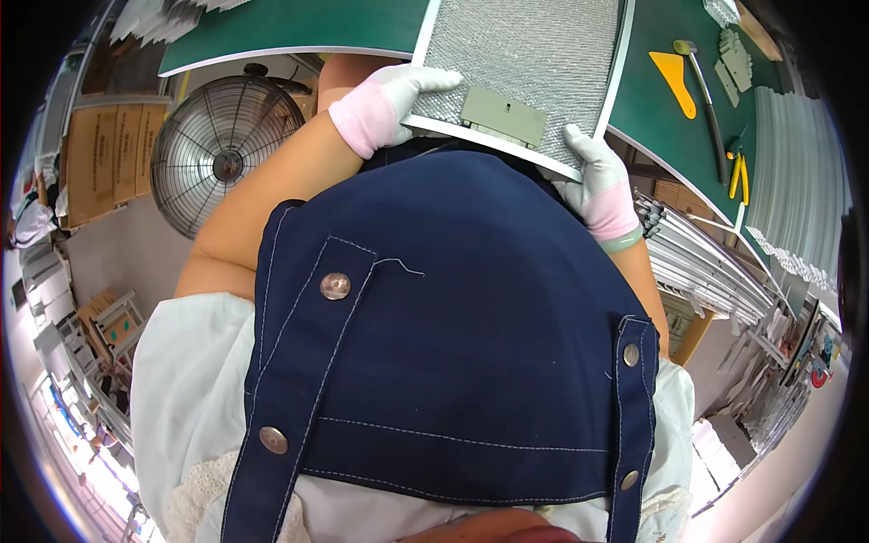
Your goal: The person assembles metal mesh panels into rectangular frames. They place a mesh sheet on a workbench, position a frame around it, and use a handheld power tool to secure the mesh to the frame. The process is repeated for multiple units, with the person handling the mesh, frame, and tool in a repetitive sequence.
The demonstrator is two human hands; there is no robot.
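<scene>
A mesh filter panel [534, 50] in a white metal frame reaches over the near edge of the green table toward my body. My left hand [398, 98], in a white glove with a pink cuff, grips its left side near the corner, thumb lying over the mesh. My right hand [597, 174], gloved alike, holds the near right corner with its thumb up along the frame; the fingers of both hands are partly hidden underneath. A grey-green plastic piece [503, 118] lies on the mesh at the near end, between my hands.
On the green table [638, 104], right of the panel, lie a yellow scraper [673, 81], a hammer [706, 104] and yellow-handled pliers [739, 176]. Grey plastic pieces [734, 61] and stacked white strips [797, 172] sit farther right. A floor fan [228, 163] stands at left beside cardboard boxes [113, 158].
</scene>
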